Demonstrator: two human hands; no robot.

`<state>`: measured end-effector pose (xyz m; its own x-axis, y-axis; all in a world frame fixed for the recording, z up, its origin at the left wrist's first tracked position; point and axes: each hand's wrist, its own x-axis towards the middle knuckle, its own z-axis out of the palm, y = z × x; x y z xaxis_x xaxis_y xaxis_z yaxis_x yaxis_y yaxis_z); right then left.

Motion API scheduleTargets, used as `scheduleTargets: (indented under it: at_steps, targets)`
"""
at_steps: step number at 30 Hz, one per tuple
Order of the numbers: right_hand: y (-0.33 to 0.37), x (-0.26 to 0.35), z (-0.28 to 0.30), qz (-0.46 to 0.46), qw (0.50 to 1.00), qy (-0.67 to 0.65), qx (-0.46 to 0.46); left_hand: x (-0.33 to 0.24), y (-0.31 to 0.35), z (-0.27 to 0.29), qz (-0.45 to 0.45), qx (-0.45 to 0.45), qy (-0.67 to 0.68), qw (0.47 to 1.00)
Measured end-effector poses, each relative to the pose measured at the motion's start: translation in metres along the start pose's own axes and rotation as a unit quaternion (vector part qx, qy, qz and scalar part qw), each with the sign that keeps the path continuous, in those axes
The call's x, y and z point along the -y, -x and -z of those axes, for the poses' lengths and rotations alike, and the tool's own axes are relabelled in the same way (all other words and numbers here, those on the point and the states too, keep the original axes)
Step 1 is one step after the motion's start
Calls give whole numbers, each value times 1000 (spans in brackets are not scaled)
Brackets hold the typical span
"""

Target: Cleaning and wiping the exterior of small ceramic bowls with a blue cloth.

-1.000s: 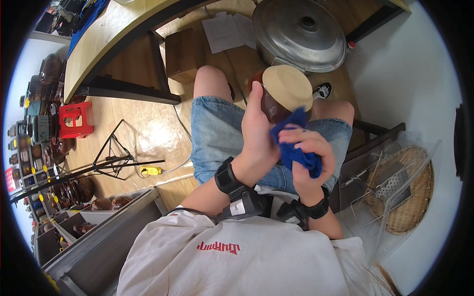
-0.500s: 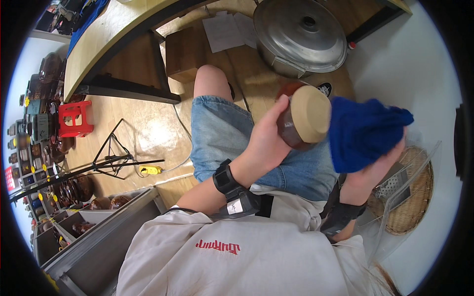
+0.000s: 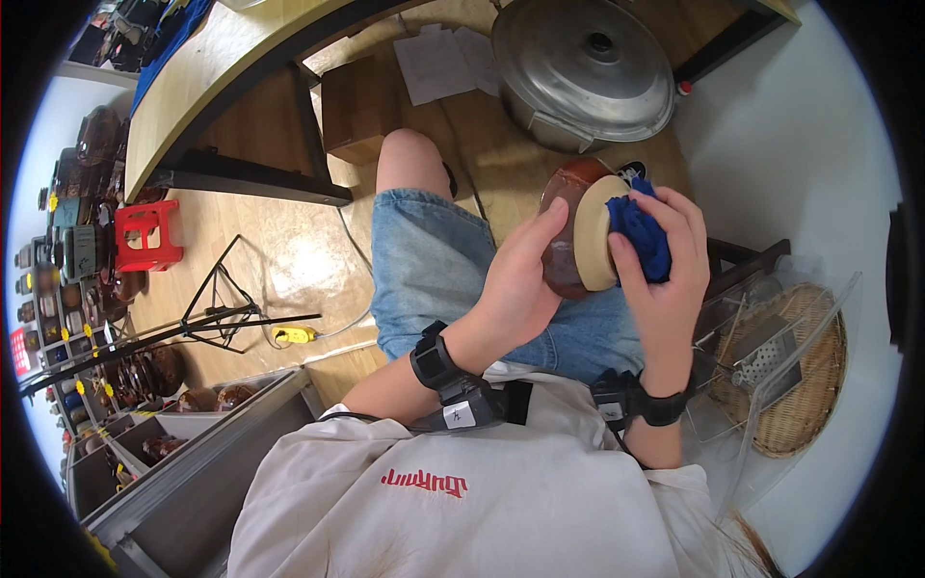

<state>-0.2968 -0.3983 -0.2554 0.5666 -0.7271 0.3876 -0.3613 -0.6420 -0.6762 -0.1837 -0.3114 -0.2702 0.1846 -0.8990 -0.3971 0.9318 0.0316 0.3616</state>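
Observation:
Above my lap, my left hand (image 3: pixel 525 270) grips a round reddish-brown glazed pot (image 3: pixel 570 226) with a bare beige face, which is turned to the right. Its thumb lies on the glazed side, and the other fingers are hidden behind the pot. A bunched blue cloth (image 3: pixel 644 236) is pressed against the beige face by my right hand (image 3: pixel 670 265), whose fingers and thumb close round it. What lies under the cloth is hidden.
A lidded metal pot (image 3: pixel 583 67) stands on the floor ahead, near a brown box (image 3: pixel 356 106). At left are a wooden table (image 3: pixel 193 72), a red stool (image 3: pixel 147 236), a black stand (image 3: pixel 217 308) and shelves of pots. A wicker basket (image 3: pixel 805 405) is at right.
My right hand has brought the blue cloth leftward onto the pot's beige face. The cloth, hanging loose earlier, is now bunched. The pot has turned to the right in my left hand.

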Motion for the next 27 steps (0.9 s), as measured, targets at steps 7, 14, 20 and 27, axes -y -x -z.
scheduleTargets:
  at_steps: [7, 14, 20, 27]
  targets:
    - [9, -2, -14, 15, 998, -9, -63, 1, 3, -2, -21, 11, -6, 1000]
    - [16, -10, -3, 19, 1000, -20, -2, 5, -1, 3, -10, 6, -21, 1000]
    - [7, -13, 19, 51, 995, -30, 86, 11, -7, 11, 3, 10, -34, 999]
    - [8, -30, 39, -58, 988, -141, 35, 6, -10, -1, 2, 33, -37, 999]
